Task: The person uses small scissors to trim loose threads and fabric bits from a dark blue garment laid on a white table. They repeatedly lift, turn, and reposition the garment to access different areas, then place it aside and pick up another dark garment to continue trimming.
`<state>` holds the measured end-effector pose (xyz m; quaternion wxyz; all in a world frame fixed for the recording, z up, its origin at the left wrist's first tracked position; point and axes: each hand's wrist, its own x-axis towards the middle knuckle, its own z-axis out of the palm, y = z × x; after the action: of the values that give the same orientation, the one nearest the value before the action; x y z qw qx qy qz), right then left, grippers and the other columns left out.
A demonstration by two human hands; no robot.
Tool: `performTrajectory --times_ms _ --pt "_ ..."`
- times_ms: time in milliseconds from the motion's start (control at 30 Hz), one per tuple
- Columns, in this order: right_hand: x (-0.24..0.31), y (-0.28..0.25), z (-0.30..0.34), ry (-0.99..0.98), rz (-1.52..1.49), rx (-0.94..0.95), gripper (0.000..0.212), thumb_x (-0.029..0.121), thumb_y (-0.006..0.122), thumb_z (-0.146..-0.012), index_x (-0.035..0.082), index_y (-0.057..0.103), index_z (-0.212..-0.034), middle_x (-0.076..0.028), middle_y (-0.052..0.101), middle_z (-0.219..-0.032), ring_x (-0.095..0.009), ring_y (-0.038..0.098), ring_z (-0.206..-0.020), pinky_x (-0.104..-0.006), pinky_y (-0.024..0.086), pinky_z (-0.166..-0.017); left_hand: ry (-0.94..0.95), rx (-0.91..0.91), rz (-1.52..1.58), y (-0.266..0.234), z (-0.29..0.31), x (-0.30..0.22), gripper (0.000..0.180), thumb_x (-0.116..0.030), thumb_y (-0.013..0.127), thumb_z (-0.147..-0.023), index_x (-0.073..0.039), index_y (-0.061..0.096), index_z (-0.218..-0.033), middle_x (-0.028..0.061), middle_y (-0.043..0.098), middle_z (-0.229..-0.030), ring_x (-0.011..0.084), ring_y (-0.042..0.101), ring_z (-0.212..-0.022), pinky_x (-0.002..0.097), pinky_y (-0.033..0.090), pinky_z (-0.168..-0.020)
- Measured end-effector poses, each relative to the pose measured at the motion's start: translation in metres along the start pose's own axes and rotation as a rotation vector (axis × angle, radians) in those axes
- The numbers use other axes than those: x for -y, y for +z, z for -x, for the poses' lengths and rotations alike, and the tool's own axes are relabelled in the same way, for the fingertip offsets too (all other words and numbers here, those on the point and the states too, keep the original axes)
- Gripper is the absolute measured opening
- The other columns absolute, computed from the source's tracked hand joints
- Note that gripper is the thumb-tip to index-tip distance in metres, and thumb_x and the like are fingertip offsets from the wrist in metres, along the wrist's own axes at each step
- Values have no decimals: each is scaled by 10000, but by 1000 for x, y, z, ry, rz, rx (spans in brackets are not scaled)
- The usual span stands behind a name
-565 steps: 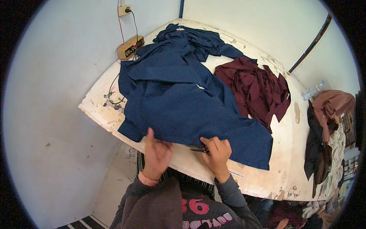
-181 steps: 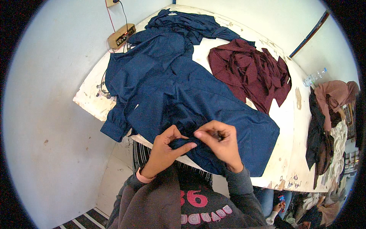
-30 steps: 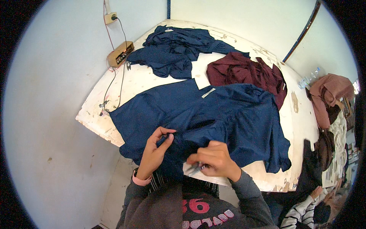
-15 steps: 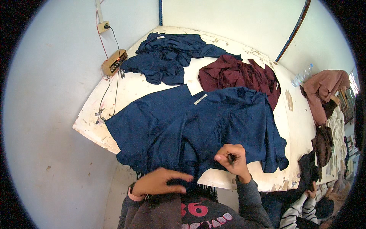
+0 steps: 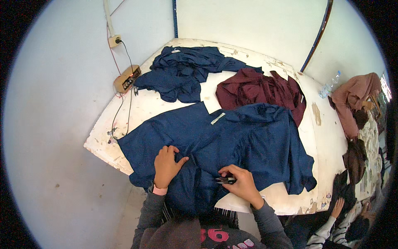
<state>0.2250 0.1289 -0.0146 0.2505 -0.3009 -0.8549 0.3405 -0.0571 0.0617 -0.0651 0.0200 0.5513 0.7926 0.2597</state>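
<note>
Resting the left hand (image 5: 166, 168) on a softly creased navy woven garment (image 5: 261, 141), draped over the 6 o'clock edge of the surface (image 5: 282, 203); cannot tell whether pinching cloth. Clamping the right hand (image 5: 244, 184) around slim dark snips (image 5: 226, 180), pointing toward 9 o'clock and partly covered. Holding both hands apart. Facing a narrow pale label (image 5: 217, 118) toward 12 o'clock, a rumpled maroon garment (image 5: 261, 90) toward 1 o'clock, and, toward 6 o'clock, shadowed folds hard to make out.

The front garment (image 5: 265, 141) overhangs the worktop's (image 5: 290, 203) near edge. Behind it, a second garment (image 5: 188, 62) lies by the far edge, a third garment (image 5: 261, 91) to its right; a box (image 5: 127, 79) sits at the left edge, a bottle (image 5: 330, 85) right of both.
</note>
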Motion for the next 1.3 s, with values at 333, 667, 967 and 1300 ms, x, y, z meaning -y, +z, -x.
performTrajectory --times_ms 333,667,967,1300 --pt "-9 -30 -9 -16 -146 -75 271 -48 765 -747 41 734 -1002 -112 718 -975 -267 728 -901 -335 556 -791 -41 16 74 -19 -24 36 531 -173 852 -756 -71 603 -1213 132 630 -1083 334 633 -1016 423 521 -880" --pt "-40 16 -7 192 -512 -254 100 57 730 -918 43 671 -998 8 609 -795 -74 529 -711 -235 434 -650 371 73 258 -19 35 -116 340 -309 786 -831 -65 695 -1050 111 635 -1001 308 625 -920 407 491 -787" --pt "-75 28 15 285 -274 -163 100 9 716 -898 26 655 -975 26 546 -757 -52 493 -693 -225 392 -616 -29 -83 467 -17 51 -51 135 -76 751 -886 -11 685 -984 128 667 -927 263 687 -827 336 543 -748" --pt "-72 22 19 271 -167 -150 129 14 718 -848 44 674 -966 -54 566 -675 -138 536 -606 -293 435 -585 -10 -158 355 -47 66 -39 158 -86 741 -891 -30 699 -1032 138 690 -1042 292 675 -936 371 526 -836"
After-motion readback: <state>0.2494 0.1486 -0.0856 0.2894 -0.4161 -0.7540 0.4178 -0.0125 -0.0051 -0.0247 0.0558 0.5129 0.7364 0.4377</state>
